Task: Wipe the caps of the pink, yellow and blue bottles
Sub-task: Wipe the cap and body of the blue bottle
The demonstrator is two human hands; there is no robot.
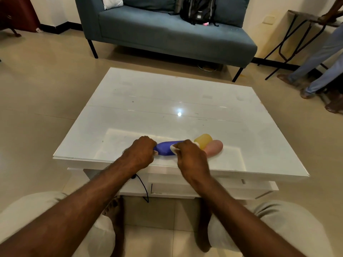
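Note:
A blue bottle (166,148) lies sideways near the front edge of the white table (167,101). My left hand (141,152) grips its left end. My right hand (191,157) is curled over its right end, pinching a white cloth (173,148) against it; the cap is hidden under my fingers. Just right of that hand lie a yellow bottle (203,140) and a pink bottle (214,147), touching each other, their caps hidden behind my right hand.
A blue sofa (167,32) with a black backpack (198,10) stands beyond the table. Another person's legs (319,64) and a metal-legged side table (304,19) are at the right. My knees and bare feet sit below the table's front edge.

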